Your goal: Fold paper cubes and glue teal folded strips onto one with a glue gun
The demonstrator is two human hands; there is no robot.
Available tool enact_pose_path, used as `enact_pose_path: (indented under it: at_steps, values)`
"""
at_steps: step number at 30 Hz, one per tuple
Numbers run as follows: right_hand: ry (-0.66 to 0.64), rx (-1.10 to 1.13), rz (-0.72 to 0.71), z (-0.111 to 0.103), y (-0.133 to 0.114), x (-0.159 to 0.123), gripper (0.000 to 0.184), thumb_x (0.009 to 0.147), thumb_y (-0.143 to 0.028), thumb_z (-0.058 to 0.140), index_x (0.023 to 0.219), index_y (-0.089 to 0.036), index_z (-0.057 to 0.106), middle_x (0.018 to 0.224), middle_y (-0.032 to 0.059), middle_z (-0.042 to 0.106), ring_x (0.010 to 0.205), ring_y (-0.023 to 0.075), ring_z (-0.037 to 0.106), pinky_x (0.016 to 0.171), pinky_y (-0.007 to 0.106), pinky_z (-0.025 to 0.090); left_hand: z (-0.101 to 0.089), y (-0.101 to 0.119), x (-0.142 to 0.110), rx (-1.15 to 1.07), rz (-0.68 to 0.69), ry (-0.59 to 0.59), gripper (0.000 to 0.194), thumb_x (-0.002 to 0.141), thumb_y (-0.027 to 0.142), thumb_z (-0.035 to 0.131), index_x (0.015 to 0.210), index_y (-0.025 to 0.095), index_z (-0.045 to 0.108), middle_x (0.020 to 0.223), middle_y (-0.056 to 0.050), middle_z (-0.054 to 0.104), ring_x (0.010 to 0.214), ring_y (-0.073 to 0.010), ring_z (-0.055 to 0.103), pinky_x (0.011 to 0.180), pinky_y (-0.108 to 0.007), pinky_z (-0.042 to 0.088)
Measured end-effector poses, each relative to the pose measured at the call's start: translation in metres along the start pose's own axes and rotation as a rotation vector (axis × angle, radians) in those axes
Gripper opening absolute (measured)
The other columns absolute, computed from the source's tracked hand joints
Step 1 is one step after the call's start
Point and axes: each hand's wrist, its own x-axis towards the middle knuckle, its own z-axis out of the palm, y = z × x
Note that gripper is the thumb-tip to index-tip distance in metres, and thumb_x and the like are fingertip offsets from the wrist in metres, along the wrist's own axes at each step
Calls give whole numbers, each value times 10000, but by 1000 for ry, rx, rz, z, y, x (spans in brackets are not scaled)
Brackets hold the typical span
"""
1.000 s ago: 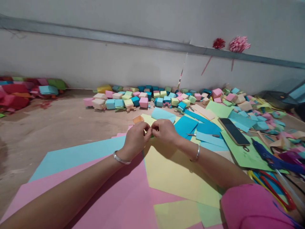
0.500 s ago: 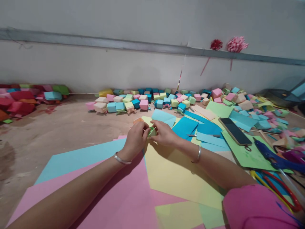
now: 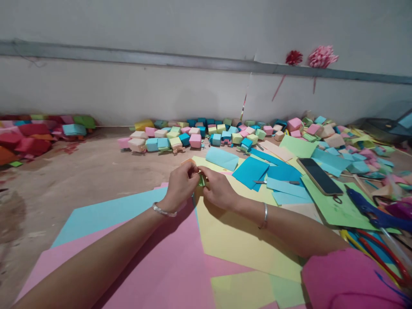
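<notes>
A small folded piece of green paper (image 3: pixel 201 180) is pinched between my two hands, with much of it hidden by the fingers. My left hand (image 3: pixel 182 182) grips it from the left, thumb and fingertips pressed together. From the right, my right hand (image 3: pixel 219 187) holds its other side, the index finger at the top and the thumb beneath. Both hands hover over overlapping sheets, a yellow sheet (image 3: pixel 238 227) to the right and a pink sheet (image 3: pixel 161 266) to the left. A bit of orange paper (image 3: pixel 188 161) shows just behind my left fingers.
Rows of small paper boxes (image 3: pixel 195 140) line the wall, with red and pink ones (image 3: pixel 34 145) at far left. On the right lie blue paper pieces (image 3: pixel 251 171), a craft knife (image 3: pixel 277 182), a phone (image 3: pixel 319 176), a blue glue gun (image 3: pixel 370 210) and red-handled scissors (image 3: pixel 383 251).
My hands have drawn closer together around the green paper, and more of it is covered now. My right fingers have curled in. The view has shifted slightly.
</notes>
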Motion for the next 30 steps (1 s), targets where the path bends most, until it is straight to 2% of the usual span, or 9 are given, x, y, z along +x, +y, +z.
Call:
enact_pose_path:
  at_steps: [5, 11, 15, 18, 20, 22, 24, 25, 30]
  values:
    - [45, 42, -1, 3, 1, 0, 671, 674, -15, 468, 1323, -184, 442, 1238, 84, 622, 1110, 226, 586, 956, 369, 479, -2, -1, -2, 170, 67, -100, 137, 771, 164, 460, 856, 204, 560, 668, 12, 576, 607, -171, 536, 557, -275, 318]
    - [68, -34, -16, 4, 1, 0, 570, 775, -86, 517, 1335, -174, 458, 1255, 99, 616, 1117, 227, 568, 970, 384, 466, -3, 0, -1, 195, 50, -99, 201, 779, 142, 463, 939, 217, 561, 689, 18, 577, 629, -179, 546, 560, -279, 310]
    - [94, -156, 44, -3, 11, 8, 425, 806, -168, 599, 1231, -152, 576, 1131, 110, 676, 1040, 259, 574, 929, 422, 464, -2, 6, -5, 187, 48, 23, 286, 870, 268, 487, 1141, 179, 485, 727, 10, 574, 633, -186, 552, 563, -285, 327]
    - [112, -106, 130, -9, 21, 18, 365, 796, -167, 624, 1161, -176, 622, 1099, 84, 689, 946, 214, 603, 896, 373, 482, 0, 11, -15, 175, 210, 125, 222, 901, 300, 487, 1086, 178, 496, 729, 6, 564, 607, -161, 530, 570, -280, 347]
    - [108, -70, 201, -11, 27, 25, 389, 764, -138, 637, 1151, -169, 632, 1088, 83, 689, 894, 194, 620, 866, 346, 497, 2, 14, -23, 193, 479, -17, 95, 909, 228, 444, 931, 195, 530, 676, 11, 548, 568, -145, 499, 544, -279, 328]
    - [102, -62, 250, -12, 31, 30, 416, 733, -120, 645, 1147, -166, 641, 1095, 85, 686, 885, 194, 627, 855, 344, 507, 5, 16, -31, 245, 796, -288, 155, 879, 136, 423, 786, 204, 526, 640, 6, 542, 549, -142, 477, 506, -294, 279]
    - [81, -75, 255, -11, 33, 33, 446, 718, -105, 644, 1158, -173, 645, 1108, 84, 682, 907, 200, 628, 869, 346, 508, 7, 18, -37, 291, 985, -479, 197, 865, 96, 420, 742, 203, 532, 637, -2, 548, 544, -145, 465, 493, -315, 249]
    - [66, -91, 247, -10, 33, 34, 457, 716, -97, 639, 1167, -171, 645, 1102, 86, 683, 922, 205, 627, 881, 345, 505, 8, 19, -38, 299, 1010, -516, 209, 879, 99, 417, 748, 201, 544, 640, -4, 548, 539, -144, 459, 494, -319, 249]
    - [48, -189, 191, -18, 25, 38, 437, 773, -67, 581, 1203, -127, 630, 1140, 96, 661, 921, 176, 628, 871, 268, 499, 13, 15, -37, 198, 919, -562, 226, 933, 149, 411, 798, 202, 583, 665, -1, 566, 557, -136, 486, 528, -294, 301]
